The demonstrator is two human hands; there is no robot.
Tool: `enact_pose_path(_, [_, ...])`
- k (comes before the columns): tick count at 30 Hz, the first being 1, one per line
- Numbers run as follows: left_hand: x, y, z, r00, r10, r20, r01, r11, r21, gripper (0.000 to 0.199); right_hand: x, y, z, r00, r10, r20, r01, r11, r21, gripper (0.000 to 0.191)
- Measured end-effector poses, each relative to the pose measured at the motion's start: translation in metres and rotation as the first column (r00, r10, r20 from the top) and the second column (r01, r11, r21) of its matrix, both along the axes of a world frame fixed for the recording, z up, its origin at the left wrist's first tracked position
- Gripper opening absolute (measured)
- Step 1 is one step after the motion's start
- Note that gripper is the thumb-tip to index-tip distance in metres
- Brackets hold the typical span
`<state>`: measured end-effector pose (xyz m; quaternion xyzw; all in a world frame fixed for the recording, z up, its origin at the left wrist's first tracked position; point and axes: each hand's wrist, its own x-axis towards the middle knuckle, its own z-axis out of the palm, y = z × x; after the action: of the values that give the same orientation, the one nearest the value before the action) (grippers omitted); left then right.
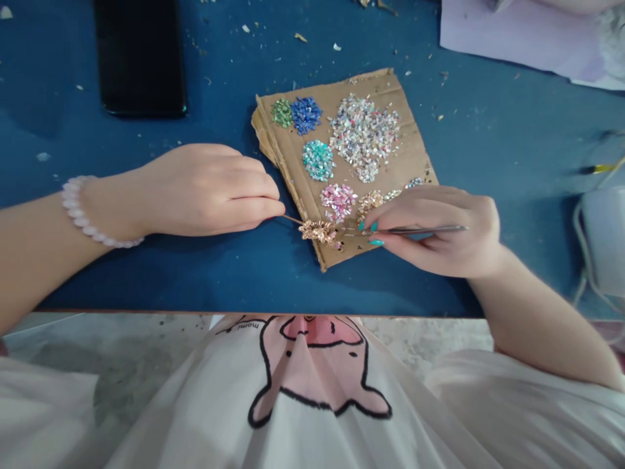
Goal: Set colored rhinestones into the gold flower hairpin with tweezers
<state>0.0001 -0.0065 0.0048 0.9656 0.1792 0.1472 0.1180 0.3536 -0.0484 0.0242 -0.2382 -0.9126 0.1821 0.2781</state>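
Observation:
My left hand point(215, 190), closed in a pinch, holds the thin stem of a gold flower-like ornament point(317, 231) over the lower left edge of a cardboard piece point(356, 195). Fingers of my right hand point(434, 228) are closed on metal tweezers point(420, 230), whose tips point left, close to the ornament; whether they touch it is too small to tell. Piles of small chips lie on the cardboard: green point(282, 113), blue point(306, 115), turquoise point(318, 160), pink point(338, 200), gold point(370, 203) and a larger silvery-white one point(364, 133).
A black phone point(140, 58) lies at the upper left of the blue table point(219, 273). Purple paper point(517, 39) is at the upper right. A white device point(605, 241) with a cable stands at the right edge. Small scraps are scattered behind the cardboard.

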Motion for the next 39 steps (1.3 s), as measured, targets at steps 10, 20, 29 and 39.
enact_pose_path(10, [-0.0017, 0.0021, -0.0045, 1.000, -0.019, 0.016, 0.019, 1.000, 0.012, 0.034, -0.0028, 0.0008, -0.0010, 0.999, 0.049, -0.023, -0.049, 0.999, 0.007, 0.008])
enact_pose_path(20, [0.0022, -0.0014, -0.0014, 0.996, -0.083, -0.016, 0.084, 0.982, 0.169, 0.036, -0.0031, 0.0034, -0.0051, 0.999, 0.031, -0.020, -0.030, 0.999, 0.033, 0.007])
enact_pose_path(29, [0.0016, 0.0026, -0.0051, 0.992, -0.129, 0.018, 0.121, 0.966, 0.228, 0.031, -0.0026, 0.0040, -0.0066, 0.998, 0.055, -0.026, -0.056, 0.998, -0.019, 0.011])
enact_pose_path(39, [0.0045, 0.0029, -0.0042, 0.984, -0.172, 0.056, 0.147, 0.940, 0.309, 0.025, -0.0027, 0.0038, -0.0064, 0.998, 0.048, -0.028, -0.049, 0.999, -0.024, 0.015])
